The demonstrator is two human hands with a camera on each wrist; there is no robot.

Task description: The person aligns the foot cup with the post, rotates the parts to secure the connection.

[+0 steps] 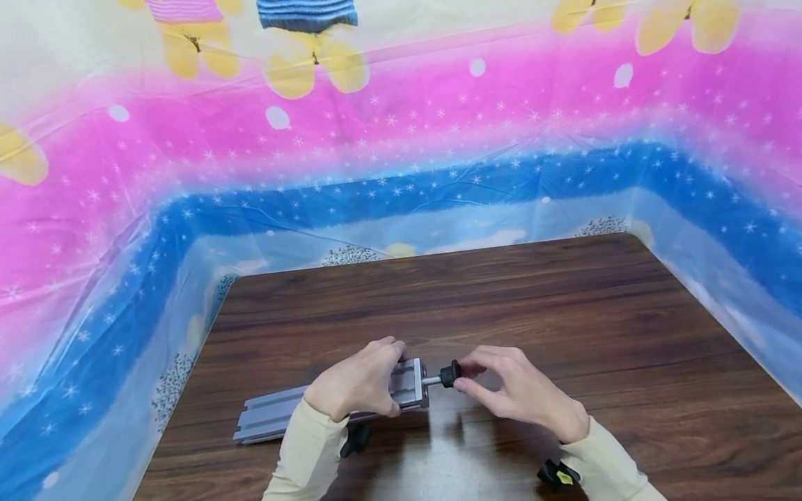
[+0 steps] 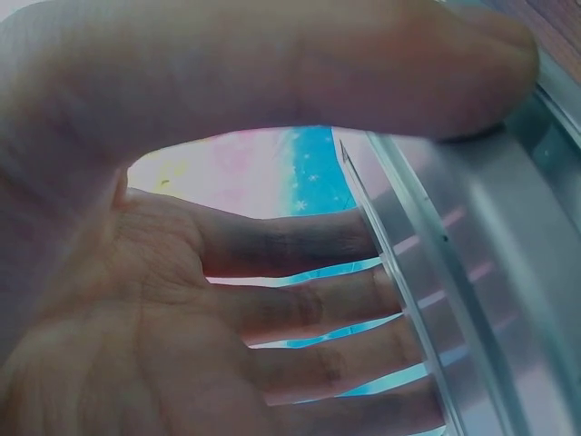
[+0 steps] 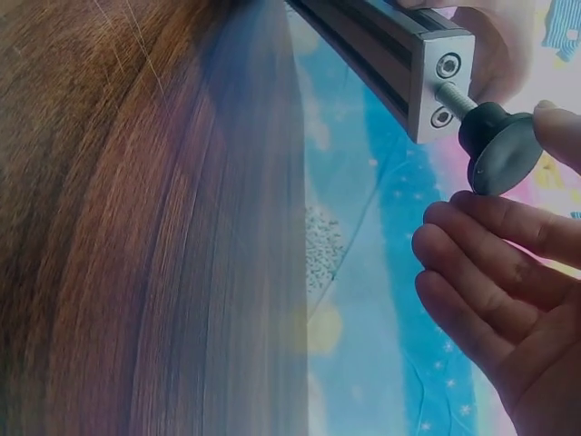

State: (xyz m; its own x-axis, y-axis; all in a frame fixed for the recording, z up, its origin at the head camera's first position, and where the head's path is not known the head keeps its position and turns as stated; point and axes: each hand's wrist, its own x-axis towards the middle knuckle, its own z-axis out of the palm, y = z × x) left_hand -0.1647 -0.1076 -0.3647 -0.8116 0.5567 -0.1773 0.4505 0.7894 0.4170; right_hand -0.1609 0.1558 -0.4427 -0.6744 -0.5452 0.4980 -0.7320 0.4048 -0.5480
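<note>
A grey slotted aluminium profile (image 1: 271,415) lies lengthwise in the head view, its right end held by my left hand (image 1: 352,381). Thumb and fingers grip it from opposite sides, as the left wrist view also shows. On that end sits a silver end plate (image 3: 442,82) with two socket-head screws. From between the screws a threaded stem (image 3: 456,100) sticks out, carrying a black levelling foot (image 3: 505,153) with a round base. My right hand (image 1: 523,391) pinches the foot's rim between thumb and fingertips; its other fingers (image 3: 472,300) are spread below.
The dark wood-grain table (image 1: 501,299) extends behind and to the right of the hands. A printed pink and blue cloth (image 1: 407,139) hangs around its far and side edges. Small black devices (image 1: 355,440) sit at both cuffs.
</note>
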